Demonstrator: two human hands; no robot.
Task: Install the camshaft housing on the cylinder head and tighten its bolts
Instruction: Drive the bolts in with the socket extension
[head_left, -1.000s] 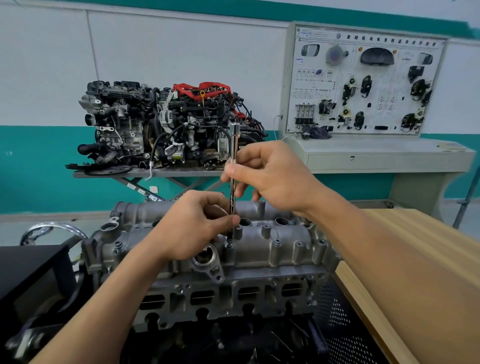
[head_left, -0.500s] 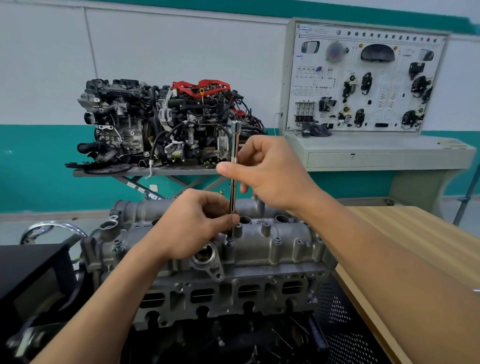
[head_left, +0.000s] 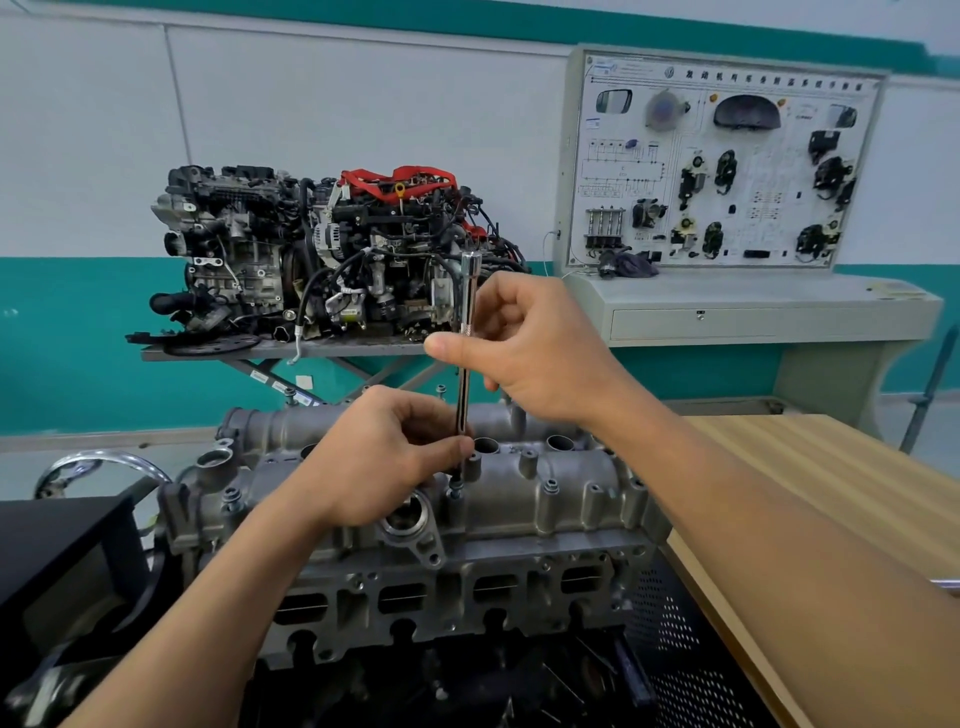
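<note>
Beside the bench (head_left: 831, 493), our left grip (head_left: 384, 457) and right grip (head_left: 530, 348) are clamping the extension bar (head_left: 464, 364). Our right thumb (head_left: 448, 345) is advancing toward nine o'clock, probably threading the bolt (head_left: 455, 487).

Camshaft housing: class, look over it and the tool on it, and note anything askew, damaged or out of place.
Nothing looks damaged or spilled. The extension bar stands upright on a near-edge bolt of the camshaft housing, gripped by the left hand and the right hand. One far-edge bolt stands proud, not yet run down.

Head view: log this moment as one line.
left hand: pinches extension bar low | right hand: pinches it high | tip: on bolt, camshaft housing
</note>
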